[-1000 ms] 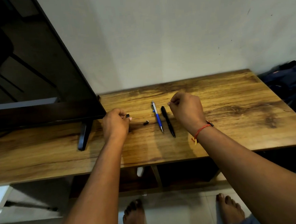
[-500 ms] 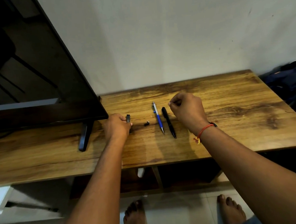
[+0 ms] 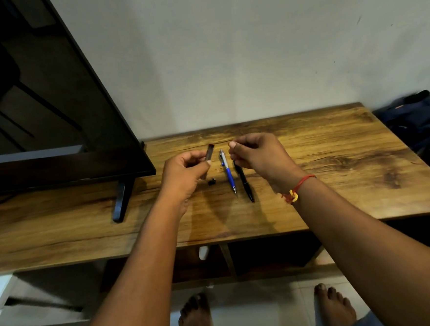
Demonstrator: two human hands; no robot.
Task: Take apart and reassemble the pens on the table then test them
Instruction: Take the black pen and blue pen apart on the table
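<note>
Wood-grain table (image 3: 335, 154) carries everything, with a dark television (image 3: 52, 110) standing on its foot well off to the outer side of the left hand (image 3: 184, 175). That left hand is raised above the table and pinches a short dark pen barrel (image 3: 209, 153) between thumb and fingertips, the piece tilted with its upper end pointing away from the person. The right hand (image 3: 256, 154) is also lifted, just across from the left, fingers curled in and thumb pressed to the forefinger; whether anything sits in that pinch cannot be told. A red thread bracelet (image 3: 297, 187) circles the right wrist. Between the two hands, on the table, lies a blue pen (image 3: 228, 172), tip toward the person. Just beside it, partly under the right hand, lies a black pen (image 3: 246, 186), nearly parallel and apart from the blue one. Below the left hand's thumb, near the blue pen, rests a small black pen piece (image 3: 211, 181) alone on the wood.
</note>
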